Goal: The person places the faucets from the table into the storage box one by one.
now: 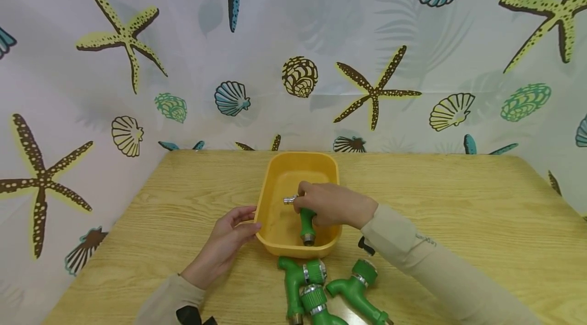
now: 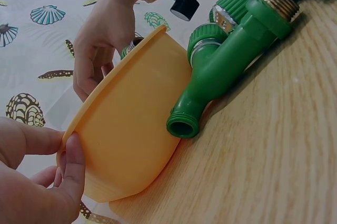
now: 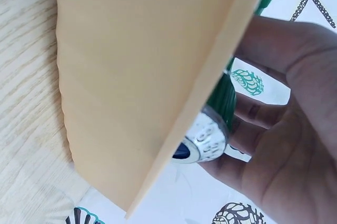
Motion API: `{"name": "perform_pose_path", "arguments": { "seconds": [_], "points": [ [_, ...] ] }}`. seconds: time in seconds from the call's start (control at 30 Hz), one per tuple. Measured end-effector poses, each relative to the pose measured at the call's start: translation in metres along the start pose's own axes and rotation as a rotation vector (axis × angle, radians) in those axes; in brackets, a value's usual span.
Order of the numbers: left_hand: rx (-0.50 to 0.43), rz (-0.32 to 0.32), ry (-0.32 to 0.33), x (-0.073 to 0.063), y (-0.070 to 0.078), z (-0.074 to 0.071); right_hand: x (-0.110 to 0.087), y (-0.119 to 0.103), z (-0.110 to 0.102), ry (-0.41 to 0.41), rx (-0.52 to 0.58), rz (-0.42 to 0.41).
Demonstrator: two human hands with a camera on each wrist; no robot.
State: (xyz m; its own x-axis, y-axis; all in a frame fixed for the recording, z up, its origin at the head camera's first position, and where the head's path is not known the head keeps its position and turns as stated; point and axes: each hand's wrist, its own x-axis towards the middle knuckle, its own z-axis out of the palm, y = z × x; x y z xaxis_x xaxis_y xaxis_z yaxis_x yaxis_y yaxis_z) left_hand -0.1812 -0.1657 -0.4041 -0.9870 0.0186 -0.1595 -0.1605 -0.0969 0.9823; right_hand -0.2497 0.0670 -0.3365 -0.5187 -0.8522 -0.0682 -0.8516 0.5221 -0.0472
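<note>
A yellow plastic basin stands on the wooden table. My left hand is at its left side, and in the left wrist view the thumb and fingers pinch the rim. My right hand reaches into the basin and grips a green faucet. Its threaded end points toward me, and a silver tip sticks out to the left of the fingers. In the right wrist view, the faucet's green knob with a silver cap shows among the fingers, partly hidden by the basin wall.
Three more green faucets lie in front of the basin: one close to its front wall, one below that and one to the right. A white cloth printed with starfish and shells hangs behind the table.
</note>
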Motion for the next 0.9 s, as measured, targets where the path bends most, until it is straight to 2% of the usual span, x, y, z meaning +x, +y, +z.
{"name": "perform_pose_path", "arguments": {
  "seconds": [0.2, 0.7, 0.9],
  "points": [
    [-0.002, 0.002, -0.002, 0.000, 0.000, 0.001, 0.000, 0.000, 0.001, -0.006, -0.003, 0.000],
    [0.007, 0.006, -0.003, 0.001, -0.001, 0.000, -0.007, 0.008, -0.011, 0.094, 0.001, -0.026],
    [0.000, 0.011, -0.009, 0.000, -0.001, 0.000, -0.011, 0.010, -0.011, 0.102, -0.008, -0.015]
  ]
}}
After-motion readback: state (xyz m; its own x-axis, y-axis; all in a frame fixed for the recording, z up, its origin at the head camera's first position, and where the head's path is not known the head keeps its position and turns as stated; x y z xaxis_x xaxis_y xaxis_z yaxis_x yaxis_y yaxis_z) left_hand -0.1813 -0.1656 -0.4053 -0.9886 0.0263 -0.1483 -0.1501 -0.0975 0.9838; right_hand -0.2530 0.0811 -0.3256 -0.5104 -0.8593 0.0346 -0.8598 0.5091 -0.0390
